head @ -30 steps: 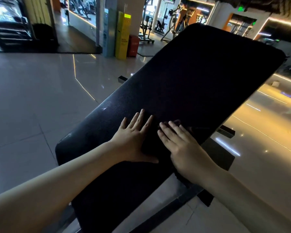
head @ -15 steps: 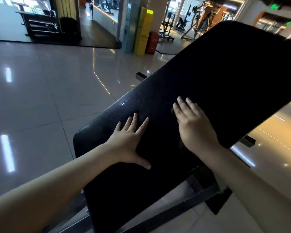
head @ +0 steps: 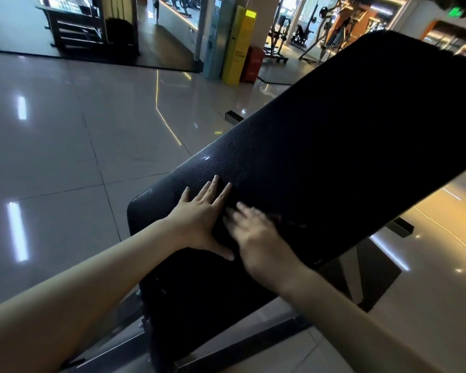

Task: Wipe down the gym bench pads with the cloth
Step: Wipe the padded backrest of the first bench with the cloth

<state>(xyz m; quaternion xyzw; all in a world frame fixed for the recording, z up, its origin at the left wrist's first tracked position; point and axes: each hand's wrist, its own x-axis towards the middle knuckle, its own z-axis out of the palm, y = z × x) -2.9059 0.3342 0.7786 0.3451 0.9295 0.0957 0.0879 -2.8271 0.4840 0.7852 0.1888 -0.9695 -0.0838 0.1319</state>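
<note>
The black padded bench back (head: 334, 146) slopes up from bottom centre to top right. My left hand (head: 199, 219) lies flat on its lower part with fingers spread. My right hand (head: 256, 238) is just to its right, fingers straight and blurred by motion, pressing on the pad. A dark cloth (head: 288, 223) shows only as a faint fold beside my right fingers; most of it is hidden under the hand and blends into the pad.
The bench's metal frame (head: 226, 348) runs along the glossy tiled floor (head: 65, 170) below the pad. A yellow stand (head: 240, 44) and a red box (head: 253, 64) stand by a pillar at the back. Gym machines (head: 331, 30) fill the far room.
My right hand has slid back down the pad and now lies close beside my left hand. The left hand has stayed flat in about the same place.
</note>
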